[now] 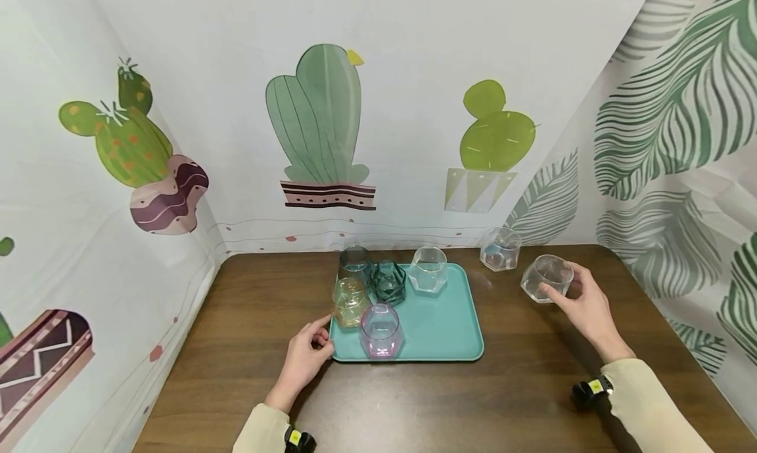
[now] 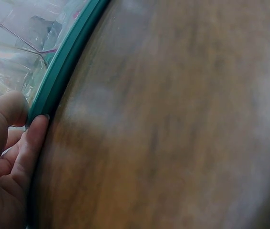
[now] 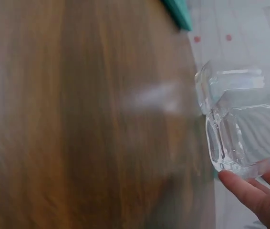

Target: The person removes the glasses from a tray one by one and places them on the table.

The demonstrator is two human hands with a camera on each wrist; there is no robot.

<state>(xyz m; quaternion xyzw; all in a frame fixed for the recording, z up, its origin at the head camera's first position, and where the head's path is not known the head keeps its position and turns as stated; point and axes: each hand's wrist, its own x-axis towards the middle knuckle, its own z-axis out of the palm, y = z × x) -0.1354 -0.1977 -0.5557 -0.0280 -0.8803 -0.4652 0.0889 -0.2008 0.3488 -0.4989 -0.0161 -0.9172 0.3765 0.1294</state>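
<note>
At the right, my right hand [image 1: 591, 311] grips a clear drinking glass [image 1: 545, 279] between thumb and fingers. The glass leans; in the right wrist view its thick faceted base [image 3: 216, 143] faces the table side. Whether it touches the table I cannot tell. My left hand [image 1: 304, 357] pinches the left rim of a teal tray [image 1: 440, 328], the thumb above the edge in the left wrist view. On the tray stand an amber glass [image 1: 349, 302], a pink glass [image 1: 381, 333], a dark grey glass [image 1: 355, 262], a dark green faceted glass [image 1: 388, 282] and a clear glass [image 1: 428, 270].
Another clear glass [image 1: 501, 249] stands on the wooden table [image 1: 473, 407] beyond the tray's right back corner, by the wall. Cloth printed with cacti and leaves [image 1: 414, 111] closes off the back and both sides.
</note>
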